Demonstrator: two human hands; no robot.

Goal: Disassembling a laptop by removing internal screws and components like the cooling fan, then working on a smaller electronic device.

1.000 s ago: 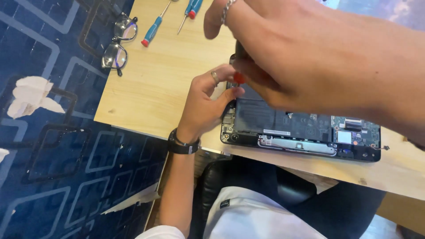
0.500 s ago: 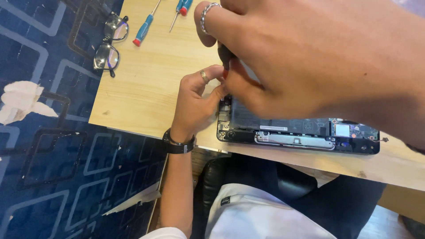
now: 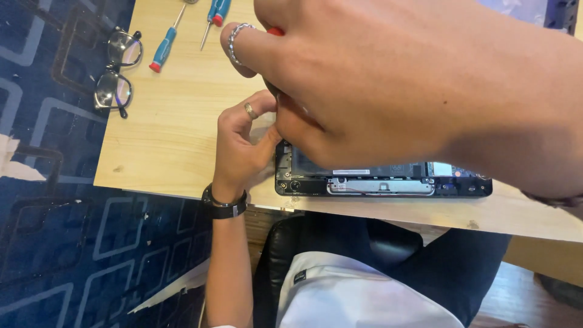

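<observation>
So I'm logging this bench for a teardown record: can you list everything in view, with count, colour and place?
opened laptop: one, black, insides showing, at the near table edge, partly hidden by the right hand
screwdrivers: at least two; one blue with a red cap, lying at the far left; another blue and red, cut off by the top edge
glasses: one pair, dark frame, on the table's left edge
table: one, light wood
carpet: dark blue with pale square outlines, left of the table
chair: black, under the person
left hand: gold ring, black watch, at the laptop's left corner
right hand: silver ring, its grip on a red-tipped tool, mostly hidden
</observation>
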